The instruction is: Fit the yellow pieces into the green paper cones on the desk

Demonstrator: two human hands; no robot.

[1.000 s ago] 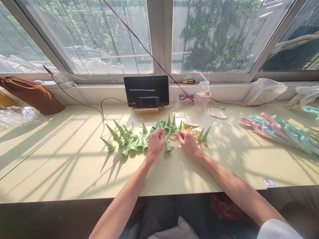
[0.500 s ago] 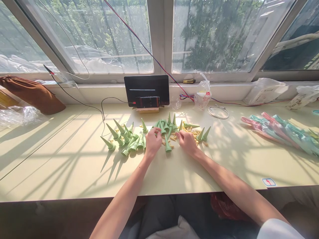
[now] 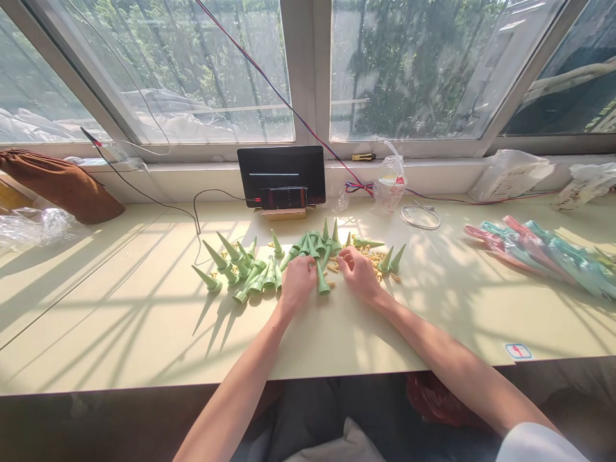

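My left hand (image 3: 299,280) is closed beside a green plastic cone spike (image 3: 323,283) that lies on the table, its curled fingertips close to or touching the spike. What those fingers hold, if anything, is hidden. My right hand (image 3: 357,273) is closed too, thumb and fingertips pinched together over small yellow plastic pieces (image 3: 368,252); I cannot make out what is in the pinch. Behind both hands is a cluster of green spikes (image 3: 315,242). More green spikes (image 3: 234,256), some upright and some lying, stand left of my left hand. Two upright spikes (image 3: 395,258) are right of my right hand.
A black tablet (image 3: 283,168) with a phone (image 3: 283,197) before it stands at the back. Beyond my right hand are a bagged cup (image 3: 391,183) and a coiled white cable (image 3: 420,217). Pink and teal bagged items (image 3: 539,253) lie far right; a brown pouch (image 3: 67,186) is far left.
My left hand has drawn back toward me and slightly right, from the spike cluster down to the lying spike. My right hand stays almost in place.
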